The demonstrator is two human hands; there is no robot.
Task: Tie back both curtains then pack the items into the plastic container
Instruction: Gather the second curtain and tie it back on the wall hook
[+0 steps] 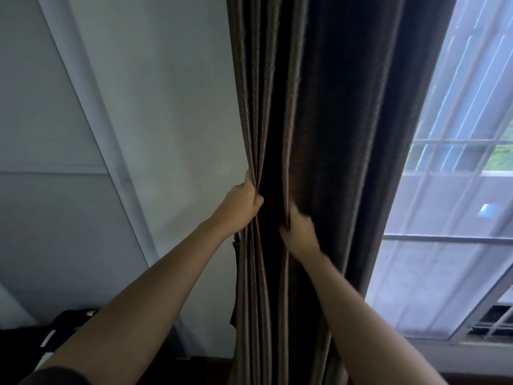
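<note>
A dark brown curtain point(327, 120) hangs in vertical folds down the middle of the head view, between a white wall and the window. My left hand point(240, 204) grips several folds at the curtain's left edge, bunching them together. A little lower and to the right, my right hand point(299, 232) is blurred and lies against a fold further in; its fingers reach in behind that fold and are partly hidden. A short strip of fabric hangs just under my left wrist, too unclear to identify. No plastic container is in view.
A sheer white curtain point(444, 245) covers the barred window point(466, 140) on the right. White wall panels point(83, 134) fill the left. A black and white object point(55, 334) sits low at the left. A dark floor strip shows at the bottom.
</note>
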